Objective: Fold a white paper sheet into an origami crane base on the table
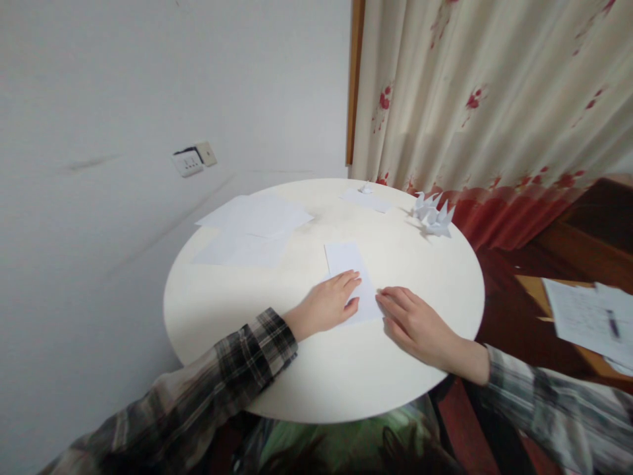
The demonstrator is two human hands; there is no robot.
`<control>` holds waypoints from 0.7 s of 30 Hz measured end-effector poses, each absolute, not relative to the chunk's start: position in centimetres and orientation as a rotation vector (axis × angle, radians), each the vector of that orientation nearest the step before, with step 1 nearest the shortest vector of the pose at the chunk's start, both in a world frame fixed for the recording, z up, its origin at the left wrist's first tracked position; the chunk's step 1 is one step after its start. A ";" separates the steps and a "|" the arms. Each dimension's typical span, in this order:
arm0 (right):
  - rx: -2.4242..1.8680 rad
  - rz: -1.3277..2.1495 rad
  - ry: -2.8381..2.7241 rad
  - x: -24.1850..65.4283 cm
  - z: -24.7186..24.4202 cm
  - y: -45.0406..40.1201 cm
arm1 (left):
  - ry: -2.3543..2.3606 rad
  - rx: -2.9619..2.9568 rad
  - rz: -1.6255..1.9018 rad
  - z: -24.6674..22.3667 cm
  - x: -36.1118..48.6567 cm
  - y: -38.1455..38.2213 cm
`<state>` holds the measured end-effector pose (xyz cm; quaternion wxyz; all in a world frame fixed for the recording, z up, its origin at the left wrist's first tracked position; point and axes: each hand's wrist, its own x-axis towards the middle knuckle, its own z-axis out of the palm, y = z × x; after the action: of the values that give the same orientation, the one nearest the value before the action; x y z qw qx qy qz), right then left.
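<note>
A folded sheet of white paper point(343, 254) lies flat on the round white table point(316, 382) in front of me. Across its left side rests my left hand point(332, 303), fingers stretched out and pressing on the paper. My right hand point(413, 323) is at the paper's right edge, its fingertips by the border and its fingers extended together with the palm low over the table. Part of the sheet is hidden beneath my left hand.
Several loose white sheets point(270, 214) overlap at the table's left back. Folded paper cranes point(435, 216) stand at the right back edge, and a small folded piece point(366, 189) sits on more paper point(368, 200). Written papers point(588, 316) lie on a lower wooden surface to the right.
</note>
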<state>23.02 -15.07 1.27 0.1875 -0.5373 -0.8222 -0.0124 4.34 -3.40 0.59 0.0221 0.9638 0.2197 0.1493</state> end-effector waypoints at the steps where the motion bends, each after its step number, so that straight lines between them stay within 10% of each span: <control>1: -1.507 -0.035 -2.316 23.0 1.2 -15.3 | 0.679 2.989 0.463 0.6 4.3 -3.4; 21: -1.435 0.051 -2.287 22.8 1.9 -19.8 | 0.659 2.957 0.490 0.3 4.2 -3.4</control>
<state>22.78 -19.75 1.91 0.2187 -0.5185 -0.8264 0.0184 4.19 -3.36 0.33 0.0363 0.9629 0.2147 0.1595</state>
